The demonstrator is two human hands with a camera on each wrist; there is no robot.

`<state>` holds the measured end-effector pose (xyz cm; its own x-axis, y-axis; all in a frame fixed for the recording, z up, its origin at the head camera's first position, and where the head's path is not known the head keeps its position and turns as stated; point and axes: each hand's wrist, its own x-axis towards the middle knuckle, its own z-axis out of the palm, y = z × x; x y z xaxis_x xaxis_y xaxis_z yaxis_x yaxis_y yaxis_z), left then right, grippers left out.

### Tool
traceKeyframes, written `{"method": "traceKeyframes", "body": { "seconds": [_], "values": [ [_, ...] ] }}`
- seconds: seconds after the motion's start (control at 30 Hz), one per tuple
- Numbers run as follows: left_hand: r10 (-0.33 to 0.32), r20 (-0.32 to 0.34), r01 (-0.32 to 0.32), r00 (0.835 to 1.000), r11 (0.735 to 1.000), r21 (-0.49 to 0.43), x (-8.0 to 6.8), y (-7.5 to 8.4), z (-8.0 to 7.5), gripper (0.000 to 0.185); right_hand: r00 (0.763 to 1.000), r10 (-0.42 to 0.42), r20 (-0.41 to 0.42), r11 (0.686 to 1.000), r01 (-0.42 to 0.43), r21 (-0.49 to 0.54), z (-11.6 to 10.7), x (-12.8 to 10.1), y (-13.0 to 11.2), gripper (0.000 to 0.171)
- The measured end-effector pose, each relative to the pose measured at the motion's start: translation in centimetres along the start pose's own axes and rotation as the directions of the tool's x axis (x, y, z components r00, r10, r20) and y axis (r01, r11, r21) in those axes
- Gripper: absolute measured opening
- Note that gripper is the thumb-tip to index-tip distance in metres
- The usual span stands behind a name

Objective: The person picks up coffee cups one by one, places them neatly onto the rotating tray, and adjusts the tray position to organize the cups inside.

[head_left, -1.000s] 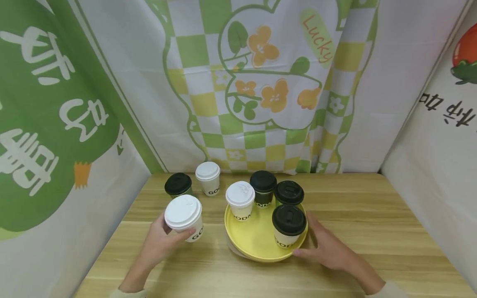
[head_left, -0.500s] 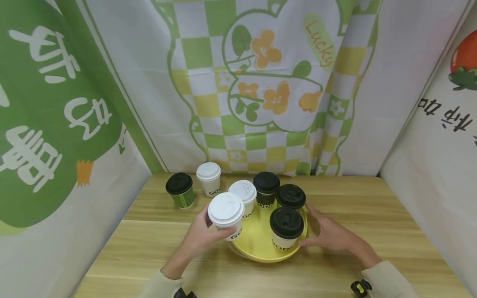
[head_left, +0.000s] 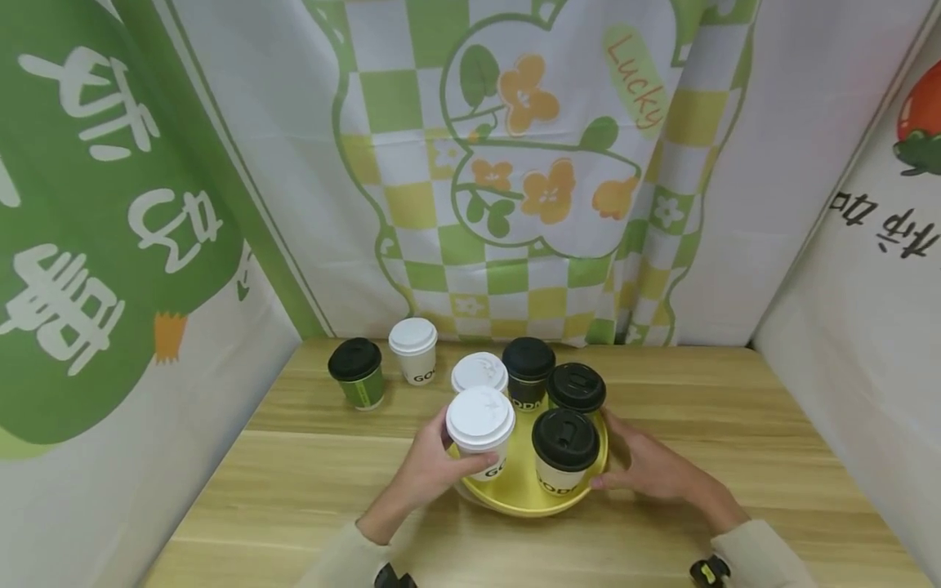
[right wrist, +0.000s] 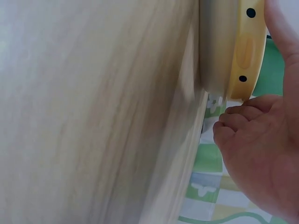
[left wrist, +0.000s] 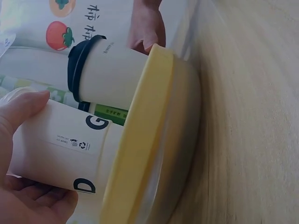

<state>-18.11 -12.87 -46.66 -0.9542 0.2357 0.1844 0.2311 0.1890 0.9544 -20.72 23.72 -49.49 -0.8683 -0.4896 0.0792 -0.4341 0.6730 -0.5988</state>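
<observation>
My left hand (head_left: 450,459) grips a white paper cup with a white lid (head_left: 481,426) at the front left of the yellow tray (head_left: 515,500). In the left wrist view the cup (left wrist: 60,144) has its base behind the tray rim (left wrist: 140,140); whether it touches the tray floor I cannot tell. My right hand (head_left: 625,465) holds the tray's right rim, thumb on top and fingers curled at the edge (right wrist: 245,51). Beside the held cup stands a black-lidded white cup (head_left: 564,445). Behind them are a white-lidded cup (head_left: 479,371) and two black-lidded cups (head_left: 528,363), (head_left: 577,390).
On the wooden table (head_left: 309,482), left of the tray, stand a green cup with a black lid (head_left: 355,374) and a white cup with a white lid (head_left: 412,349). Printed cloth walls close the table in at the back and on both sides.
My left hand has carried the white-lidded cup from the table at the left rightward into the tray's front left. My right hand has stayed on the tray's right rim.
</observation>
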Motion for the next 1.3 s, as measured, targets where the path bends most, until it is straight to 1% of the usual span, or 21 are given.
{"method": "traceKeyframes", "body": {
  "seconds": [0.1, 0.2, 0.4, 0.67, 0.77, 1.1, 1.3],
  "values": [
    [0.016, -0.003, -0.016, 1.000, 1.000, 0.026, 0.2, -0.3, 0.4, 0.085, 1.000, -0.005, -0.009, 1.000, 0.005, 0.012, 0.2, -0.1, -0.1, 0.130],
    [0.019, -0.007, -0.018, 1.000, 0.998, 0.052, 0.3, -0.4, 0.7, 0.085, 1.000, -0.010, -0.019, 0.999, 0.011, 0.030, 0.3, -0.2, -0.3, 0.130],
    [0.003, 0.012, -0.004, 1.000, 0.997, 0.074, 0.6, -0.3, 1.2, 0.083, 0.999, -0.025, -0.028, 0.999, 0.026, 0.038, 0.3, -0.3, -0.4, 0.128],
    [-0.013, 0.032, 0.010, 0.999, 0.996, 0.087, 1.1, -0.8, 1.8, 0.086, 0.999, -0.036, -0.034, 0.999, 0.037, 0.036, 0.5, -0.4, -0.5, 0.128],
    [-0.012, 0.034, 0.009, 0.999, 0.996, 0.084, 1.2, -0.8, 2.1, 0.086, 0.999, -0.036, -0.035, 0.998, 0.038, 0.042, 0.6, -0.4, -0.5, 0.128],
    [-0.015, 0.039, 0.015, 0.999, 1.000, 0.015, 1.7, -0.7, 2.9, 0.092, 0.999, -0.030, -0.031, 0.998, 0.031, 0.057, 0.8, -0.4, -0.3, 0.130],
    [-0.002, 0.026, 0.002, 1.000, 1.000, 0.014, 2.1, -0.8, 3.6, 0.089, 0.999, -0.024, -0.030, 0.998, 0.026, 0.066, 0.8, -0.4, -0.3, 0.129]
  ]
}}
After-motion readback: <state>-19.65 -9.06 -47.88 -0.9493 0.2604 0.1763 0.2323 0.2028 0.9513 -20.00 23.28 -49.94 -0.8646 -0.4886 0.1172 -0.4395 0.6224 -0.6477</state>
